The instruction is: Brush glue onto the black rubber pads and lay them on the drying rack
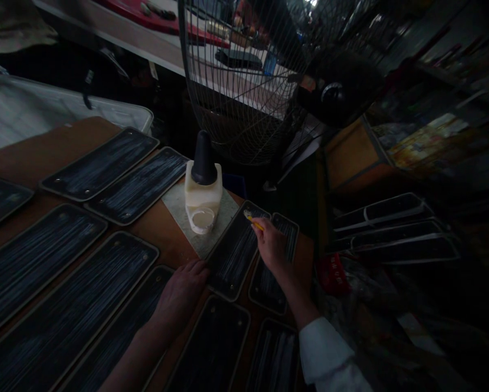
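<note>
In my right hand is a small brush with a yellow handle, pinched between the fingers. Its pale tip meets the far end of a dark rectangular panel with rounded corners and whitish streaks. My left hand lies on the brown board at that panel's left edge, fingers lowered and close together, with nothing visible in them. Beyond the hands, a whitish plastic container with a black cone-shaped top and a round front opening stands on a grey square sheet.
Several more streaked dark panels cover the brown board. A wire-caged fan stands behind it. To the right are bundled dark panels and a red container. A white bin is at left.
</note>
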`<state>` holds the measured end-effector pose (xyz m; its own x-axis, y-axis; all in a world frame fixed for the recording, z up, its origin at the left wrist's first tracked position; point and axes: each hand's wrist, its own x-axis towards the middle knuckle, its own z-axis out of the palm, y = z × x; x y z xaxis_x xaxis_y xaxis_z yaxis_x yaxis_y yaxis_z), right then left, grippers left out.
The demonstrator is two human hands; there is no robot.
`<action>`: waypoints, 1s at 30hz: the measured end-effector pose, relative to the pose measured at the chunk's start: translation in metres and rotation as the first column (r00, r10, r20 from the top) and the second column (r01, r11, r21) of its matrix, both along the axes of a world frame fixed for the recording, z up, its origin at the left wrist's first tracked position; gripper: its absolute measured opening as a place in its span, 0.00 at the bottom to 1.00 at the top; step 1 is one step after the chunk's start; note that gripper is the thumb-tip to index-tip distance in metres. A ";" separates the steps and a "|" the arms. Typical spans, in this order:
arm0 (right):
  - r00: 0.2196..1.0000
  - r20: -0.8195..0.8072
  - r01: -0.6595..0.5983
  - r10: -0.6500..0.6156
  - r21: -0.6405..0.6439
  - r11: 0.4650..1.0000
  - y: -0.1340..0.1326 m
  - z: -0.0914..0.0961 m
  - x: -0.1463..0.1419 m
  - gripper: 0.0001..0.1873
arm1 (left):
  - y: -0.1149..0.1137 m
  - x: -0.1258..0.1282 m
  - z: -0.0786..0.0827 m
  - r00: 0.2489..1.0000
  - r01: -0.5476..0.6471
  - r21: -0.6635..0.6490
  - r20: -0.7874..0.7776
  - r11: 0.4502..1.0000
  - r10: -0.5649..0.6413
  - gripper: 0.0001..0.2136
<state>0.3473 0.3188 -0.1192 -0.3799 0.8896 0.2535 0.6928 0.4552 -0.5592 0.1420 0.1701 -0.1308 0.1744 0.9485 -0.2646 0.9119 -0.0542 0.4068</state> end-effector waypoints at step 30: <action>0.924 -0.374 -0.094 -0.084 -0.433 0.897 -0.135 0.017 0.022 0.11 | -0.011 -0.001 -0.010 0.980 -0.150 0.051 0.141 0.987 0.141 0.07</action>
